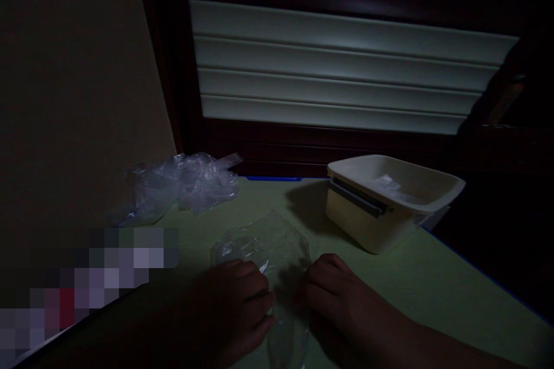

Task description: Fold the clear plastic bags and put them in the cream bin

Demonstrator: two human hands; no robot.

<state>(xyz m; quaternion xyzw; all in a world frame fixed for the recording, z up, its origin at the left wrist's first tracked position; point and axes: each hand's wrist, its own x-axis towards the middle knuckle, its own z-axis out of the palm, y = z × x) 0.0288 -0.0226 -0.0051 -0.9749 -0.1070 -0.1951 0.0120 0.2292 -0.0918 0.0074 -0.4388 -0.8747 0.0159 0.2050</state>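
A clear plastic bag [277, 233] lies spread on the green tabletop in front of me, its near part running down between my hands. My left hand [240, 308] is closed on the bag's left side, with the fingers curled in. Opposite it, my right hand [331, 294] grips the bag's right side, its fingertips hidden beneath the hand. A small gap separates the two hands. The dim light hides how the plastic is folded at the fingers.
A cream plastic bin [359, 225] with a dark handle stands at the right, with some whitish plastic inside. Crumpled clear bags [190, 181] are heaped at the back left. A louvred panel [337, 69] rises behind the green table [415, 277]. A blurred-out patch covers the lower left.
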